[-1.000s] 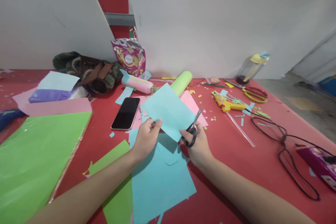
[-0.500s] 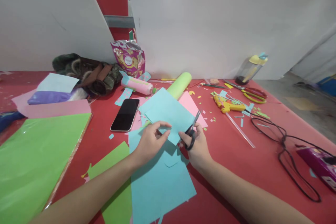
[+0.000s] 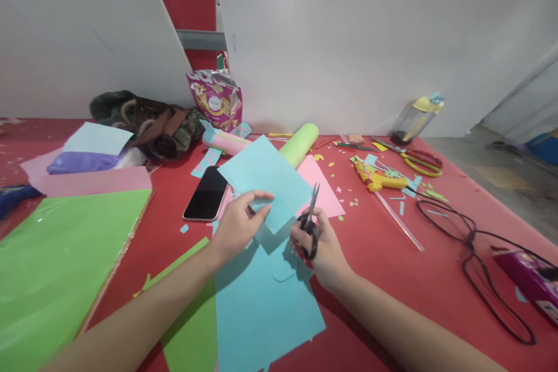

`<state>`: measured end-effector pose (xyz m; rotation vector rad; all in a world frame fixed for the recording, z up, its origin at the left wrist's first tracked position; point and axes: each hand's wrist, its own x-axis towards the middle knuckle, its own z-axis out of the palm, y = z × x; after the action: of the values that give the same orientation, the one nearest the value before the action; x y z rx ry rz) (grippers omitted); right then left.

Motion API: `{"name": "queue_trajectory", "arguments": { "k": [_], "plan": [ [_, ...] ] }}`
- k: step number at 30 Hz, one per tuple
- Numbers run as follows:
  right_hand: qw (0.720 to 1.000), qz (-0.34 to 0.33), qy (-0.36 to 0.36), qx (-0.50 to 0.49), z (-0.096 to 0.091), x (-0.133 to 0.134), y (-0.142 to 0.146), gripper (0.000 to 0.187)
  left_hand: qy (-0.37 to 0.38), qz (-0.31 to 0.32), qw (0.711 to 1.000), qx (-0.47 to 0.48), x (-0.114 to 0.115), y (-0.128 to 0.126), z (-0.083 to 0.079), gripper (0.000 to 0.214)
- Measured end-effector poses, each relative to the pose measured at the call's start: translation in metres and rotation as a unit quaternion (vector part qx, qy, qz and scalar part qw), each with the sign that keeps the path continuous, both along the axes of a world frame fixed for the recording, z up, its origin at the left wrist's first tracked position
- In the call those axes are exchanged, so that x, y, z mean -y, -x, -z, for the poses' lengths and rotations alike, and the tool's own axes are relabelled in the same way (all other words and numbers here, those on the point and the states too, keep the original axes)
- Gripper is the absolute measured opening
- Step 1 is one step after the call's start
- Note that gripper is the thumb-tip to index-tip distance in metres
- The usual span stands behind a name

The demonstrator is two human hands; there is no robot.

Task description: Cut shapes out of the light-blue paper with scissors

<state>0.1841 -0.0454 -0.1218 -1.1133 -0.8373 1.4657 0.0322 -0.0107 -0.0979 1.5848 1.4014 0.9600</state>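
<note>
A light blue sheet of paper (image 3: 272, 171) is tilted up above the table, with my left hand (image 3: 242, 221) at its lower left edge. Thumb and index finger lie in front of the sheet; the other fingers are hidden, and the hand appears to be gripping it. My right hand (image 3: 322, 247) holds black-handled scissors (image 3: 310, 224), fingers in the loops. Their blades point upward just right of the sheet, slightly apart and clear of it. Below both hands lies a larger light blue sheet (image 3: 265, 314) with a curved cut or line, partly over a green sheet (image 3: 194, 325).
A phone (image 3: 206, 193) lies left of the paper. Behind stand a green roll (image 3: 300, 144) and a snack bag (image 3: 215, 99). To the right are a yellow glue gun (image 3: 379, 177) with a looped cord, larger scissors (image 3: 421, 163), a bottle (image 3: 416, 119) and paper scraps.
The raised blue sheet has shifted left and slightly up along with my left hand. My right hand has drawn the scissors left and away from the sheet's edge.
</note>
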Motion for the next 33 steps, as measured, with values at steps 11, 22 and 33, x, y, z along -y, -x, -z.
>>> {"name": "queue_trajectory", "arguments": {
  "k": [11,22,33],
  "plan": [
    [0.991,-0.091,0.072,-0.066,-0.013,0.017,-0.003,0.034,-0.054,-0.077,0.995,-0.037,-0.010,0.019,-0.021,0.026],
    [0.974,-0.204,0.034,-0.097,-0.011,0.025,-0.008,0.055,-0.054,-0.001,0.996,-0.067,-0.003,0.012,-0.024,0.028],
    [0.974,-0.209,0.009,-0.082,-0.005,0.026,-0.008,0.053,-0.063,0.002,0.993,-0.096,0.002,0.006,-0.030,0.024]
  ]
}}
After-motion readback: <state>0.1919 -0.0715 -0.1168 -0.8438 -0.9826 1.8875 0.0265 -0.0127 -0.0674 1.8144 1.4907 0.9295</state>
